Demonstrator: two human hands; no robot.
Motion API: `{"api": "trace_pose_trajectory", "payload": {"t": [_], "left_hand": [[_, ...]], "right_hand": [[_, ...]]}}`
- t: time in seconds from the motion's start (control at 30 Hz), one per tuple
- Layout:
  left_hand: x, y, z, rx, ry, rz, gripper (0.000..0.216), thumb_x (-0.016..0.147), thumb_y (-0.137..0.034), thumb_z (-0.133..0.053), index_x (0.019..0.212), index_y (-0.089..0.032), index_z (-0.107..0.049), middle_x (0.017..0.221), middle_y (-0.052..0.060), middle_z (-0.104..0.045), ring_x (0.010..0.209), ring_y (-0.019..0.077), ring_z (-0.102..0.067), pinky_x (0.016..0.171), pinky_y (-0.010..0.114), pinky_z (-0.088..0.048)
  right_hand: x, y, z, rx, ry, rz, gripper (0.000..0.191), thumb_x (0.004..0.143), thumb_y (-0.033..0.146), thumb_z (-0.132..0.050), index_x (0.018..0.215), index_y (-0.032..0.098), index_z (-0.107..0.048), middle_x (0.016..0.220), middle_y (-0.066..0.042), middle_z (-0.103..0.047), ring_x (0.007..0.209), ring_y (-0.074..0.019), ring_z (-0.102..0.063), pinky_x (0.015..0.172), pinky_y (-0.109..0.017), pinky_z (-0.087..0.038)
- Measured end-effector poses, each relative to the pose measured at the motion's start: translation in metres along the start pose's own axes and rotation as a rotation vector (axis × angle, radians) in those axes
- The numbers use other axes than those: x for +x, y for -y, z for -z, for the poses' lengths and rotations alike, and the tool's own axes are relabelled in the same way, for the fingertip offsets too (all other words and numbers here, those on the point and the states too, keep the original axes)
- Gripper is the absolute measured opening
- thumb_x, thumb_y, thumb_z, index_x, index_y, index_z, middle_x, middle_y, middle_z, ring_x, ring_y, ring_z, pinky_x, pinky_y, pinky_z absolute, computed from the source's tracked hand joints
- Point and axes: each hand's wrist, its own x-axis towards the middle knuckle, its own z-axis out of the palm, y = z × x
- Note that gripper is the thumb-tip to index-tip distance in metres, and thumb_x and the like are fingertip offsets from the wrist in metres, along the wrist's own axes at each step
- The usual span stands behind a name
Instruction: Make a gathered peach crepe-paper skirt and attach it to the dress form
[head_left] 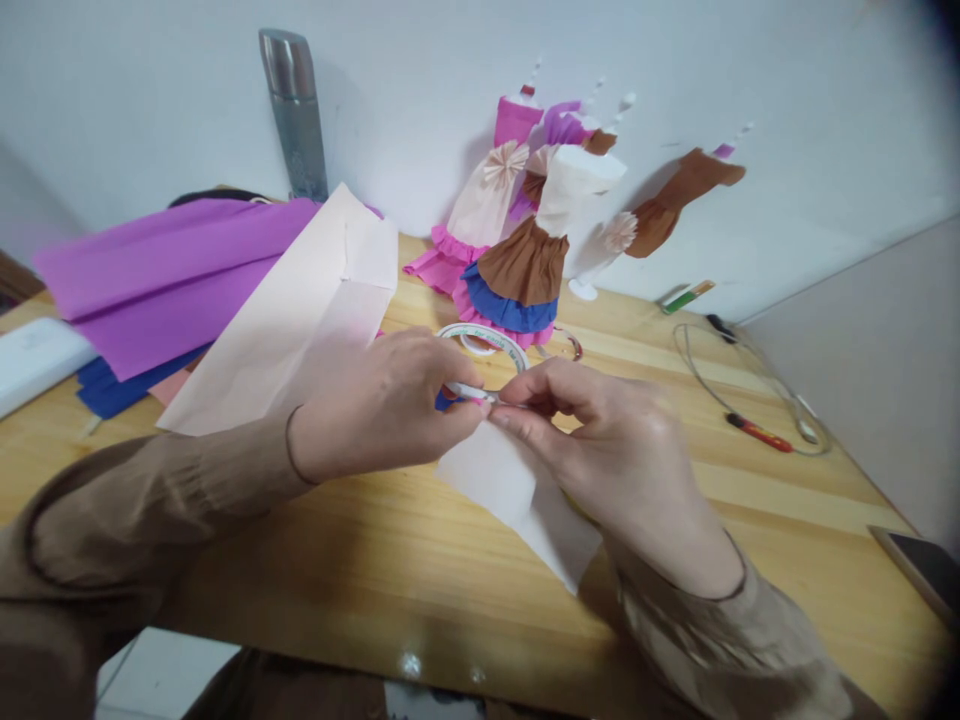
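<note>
My left hand [382, 405] is closed in a pinch round a small white rolled or folded piece [469, 391]. A bit of blue [444, 401] and a touch of pink show beside its fingertips. Thumb and forefinger of my right hand [622, 460] press together at the right end of that piece, on a thin pale part that I cannot make out. Below both hands a sheet of pale paper [517, 490] slants down to the right, partly covered by the right hand. Just behind the fingers stands a roll of tape [517, 350] with printed lettering.
Paper doll dresses [525, 260] on stands line the wall. Purple crepe paper [180, 260] and a cream sheet [300, 310] are piled left, near a grey bottle [296, 120]. A red-handled tool with a cord [757, 432] and a phone [919, 565] lie right.
</note>
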Motion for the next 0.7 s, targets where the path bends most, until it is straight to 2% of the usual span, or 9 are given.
{"api": "trace_pose_trajectory", "payload": {"t": [0.33,0.7], "left_hand": [[0.0023,-0.0003,-0.0012,-0.026,0.004,0.1,0.018,0.072,-0.025,-0.055,0.063,-0.015,-0.067,0.053,-0.001,-0.055,0.051,0.0095,-0.041,0.052,0.026,-0.03],[0.0036,0.0009,-0.0059,-0.009,-0.014,0.09,0.016,0.069,-0.017,-0.054,0.056,-0.015,-0.064,0.053,-0.001,-0.057,0.053,0.0082,-0.043,0.051,0.023,-0.029]], "right_hand": [[0.0022,-0.0058,-0.0039,-0.017,0.009,0.049,0.01,0.082,0.019,-0.066,0.074,0.02,-0.061,0.065,0.001,-0.066,0.055,-0.0116,-0.058,0.054,-0.025,-0.042],[0.002,-0.005,-0.0076,-0.049,-0.03,0.146,0.013,0.081,0.013,-0.066,0.07,0.018,-0.06,0.062,0.002,-0.064,0.054,-0.0101,-0.057,0.052,-0.022,-0.041]]}}
